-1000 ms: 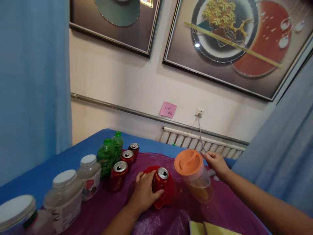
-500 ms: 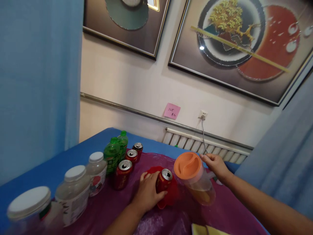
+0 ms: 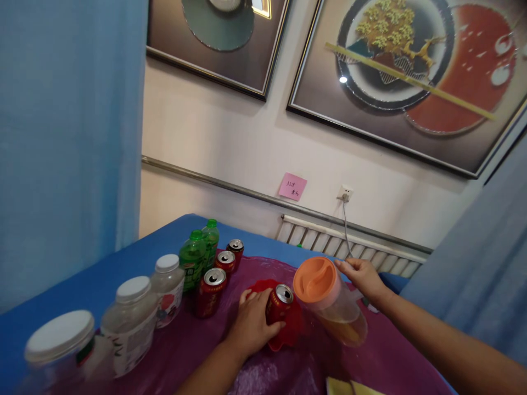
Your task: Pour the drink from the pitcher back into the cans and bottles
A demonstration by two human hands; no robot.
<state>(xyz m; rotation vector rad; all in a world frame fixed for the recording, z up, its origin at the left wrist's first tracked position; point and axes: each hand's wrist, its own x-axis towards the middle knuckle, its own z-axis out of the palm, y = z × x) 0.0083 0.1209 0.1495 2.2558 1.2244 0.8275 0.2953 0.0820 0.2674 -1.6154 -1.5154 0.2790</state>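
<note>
My left hand (image 3: 254,322) is wrapped round a red drink can (image 3: 276,307) with an opened silver top. Beneath the can lies a red scalloped mat or dish (image 3: 293,323); I cannot tell which. To its right, a clear plastic pitcher (image 3: 343,318) with an orange lid (image 3: 315,280) leans with its top toward the can, some yellowish liquid low inside. My right hand (image 3: 362,278) is closed at the pitcher's far right side, on its handle, which is mostly hidden. The lid's edge is close to the can's top, and no stream of liquid shows.
Left of my hand stand several more cans (image 3: 212,293), green bottles (image 3: 192,258) and white-lidded jars (image 3: 132,323). A purple sheet (image 3: 304,373) covers part of the blue table (image 3: 102,274). A yellow cloth (image 3: 349,387) lies at the front. Behind are a radiator (image 3: 317,238) and wall.
The whole view has shifted slightly, so everything sits a little further right. Both hands keep their hold, and the pitcher stays tilted beside the can.
</note>
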